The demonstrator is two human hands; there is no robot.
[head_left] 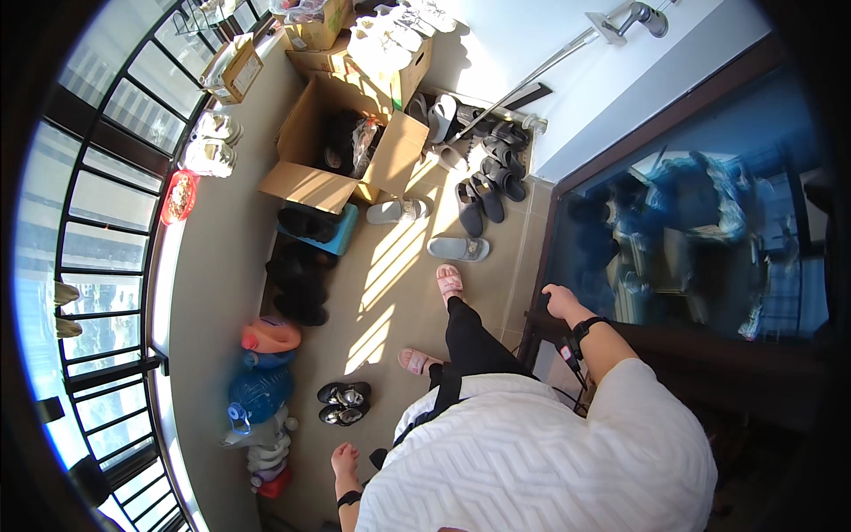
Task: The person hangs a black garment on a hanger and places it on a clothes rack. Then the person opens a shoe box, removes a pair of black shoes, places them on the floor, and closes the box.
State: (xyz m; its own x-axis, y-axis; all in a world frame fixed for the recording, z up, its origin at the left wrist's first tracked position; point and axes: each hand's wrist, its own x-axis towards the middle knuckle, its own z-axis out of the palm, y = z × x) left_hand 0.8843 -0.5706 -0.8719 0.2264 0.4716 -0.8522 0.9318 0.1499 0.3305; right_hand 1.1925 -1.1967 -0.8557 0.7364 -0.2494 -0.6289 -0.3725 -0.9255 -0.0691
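Observation:
My left hand (346, 459) hangs low beside my white top with its fingers curled in; nothing shows in it. Nearest to it on the floor is a pair of dark, shiny shoes (344, 403). My right hand (560, 302) reaches forward, its fingers curled, by the dark frame of a glass door (674, 239). Whether it touches the frame or grips something there, I cannot tell. Both wrists wear black bands. On my feet are pink slippers (449, 282), one foot ahead of the other.
Grey slippers (458, 249) and several dark shoes (486, 195) stand ahead on the tiles. An open cardboard box (306, 182) is beyond. Along the left wall are dark shoes, an orange jug (271, 335) and a blue water bottle (260, 395). A metal pole (523, 86) leans at the corner.

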